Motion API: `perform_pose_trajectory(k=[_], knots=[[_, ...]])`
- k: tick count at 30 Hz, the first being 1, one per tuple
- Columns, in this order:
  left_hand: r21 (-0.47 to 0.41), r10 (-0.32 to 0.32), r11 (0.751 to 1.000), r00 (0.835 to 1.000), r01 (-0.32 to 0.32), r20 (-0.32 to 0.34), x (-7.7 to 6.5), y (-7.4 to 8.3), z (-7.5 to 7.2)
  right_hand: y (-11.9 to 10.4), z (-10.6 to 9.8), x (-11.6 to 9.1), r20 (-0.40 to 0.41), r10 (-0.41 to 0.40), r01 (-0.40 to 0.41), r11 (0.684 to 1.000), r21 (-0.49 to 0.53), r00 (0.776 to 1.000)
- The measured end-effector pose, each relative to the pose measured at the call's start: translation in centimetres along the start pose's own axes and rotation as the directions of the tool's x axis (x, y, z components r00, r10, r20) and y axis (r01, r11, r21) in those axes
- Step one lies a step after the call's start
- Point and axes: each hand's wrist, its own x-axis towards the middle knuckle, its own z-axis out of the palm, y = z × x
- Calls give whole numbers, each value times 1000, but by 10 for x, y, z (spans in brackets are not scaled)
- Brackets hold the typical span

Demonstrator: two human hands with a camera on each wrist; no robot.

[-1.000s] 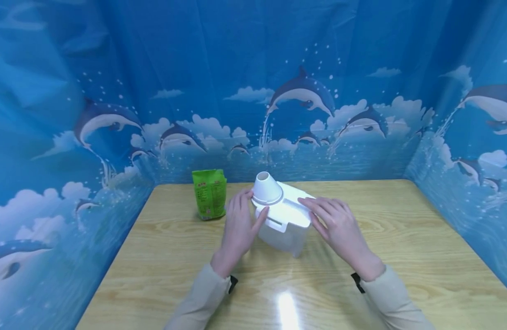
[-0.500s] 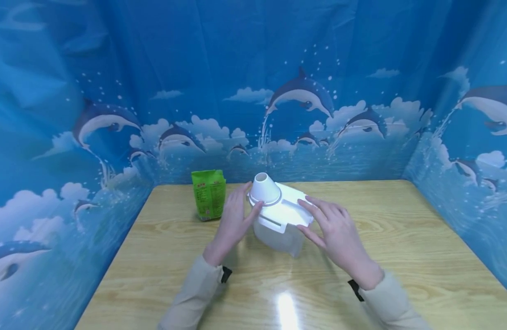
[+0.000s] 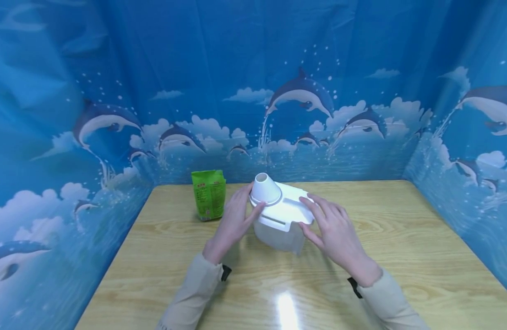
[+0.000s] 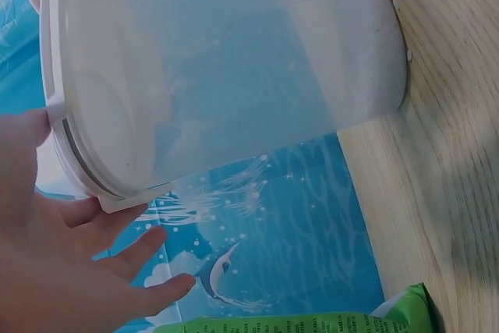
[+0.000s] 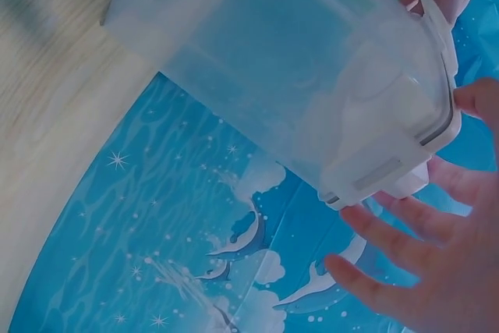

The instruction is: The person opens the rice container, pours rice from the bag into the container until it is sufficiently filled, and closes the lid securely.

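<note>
A cloudy see-through plastic storage container [image 3: 278, 236] stands on the table under a white lid [image 3: 288, 211]. A white cone-shaped spout [image 3: 264, 189] rises from the lid's left part. My left hand [image 3: 235, 214] grips the lid's left end, thumb at the front edge beside the cone. In the left wrist view, its thumb and index finger meet the rim while other fingers stretch out. The right hand [image 3: 340, 231] holds the lid's right end. In the right wrist view, its thumb touches the rim and fingertips touch near a slotted side flap [image 5: 378, 177].
A green printed bag [image 3: 209, 195] stands left of the container, close to the left hand. Small white specks [image 4: 409, 56] lie by the container's base on the wooden table [image 3: 162, 256]. Behind and at both sides hangs a blue dolphin-patterned curtain [image 3: 220, 59].
The left hand has shifted slightly left, and its thumb now sits higher by the cone. The right thumb has moved to the lid's front edge. Container and lid have moved slightly.
</note>
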Motion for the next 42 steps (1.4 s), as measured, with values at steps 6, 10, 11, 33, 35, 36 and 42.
perform_pose_trajectory(k=[6, 10, 11, 33, 35, 36, 42], knots=[[11, 9, 1000, 1000, -9, -20, -5, 1, 0, 2, 2, 0, 30, 24, -24, 1000, 11, 999], [15, 22, 1000, 999, -21, -38, -9, 2, 1, 4, 4, 0, 35, 33, -34, 999, 17, 999], [19, 27, 999, 999, -26, -43, -10, 3, 1, 4, 4, 0, 33, 32, -33, 999, 17, 999], [103, 122, 989, 976, -104, -179, -28, 13, 3, 15, 10, 9, -5, 5, -4, 998, 58, 1000], [89, 124, 990, 976, -109, -177, -25, 10, 3, 14, 10, 8, -13, -9, 10, 999, 45, 1000], [82, 120, 991, 978, -108, -168, -24, 9, 2, 13, 11, 7, -16, -19, 20, 999, 36, 1000], [61, 93, 994, 989, -87, -115, -21, 9, 4, 8, 12, 4, -28, -58, 58, 998, 4, 998]])
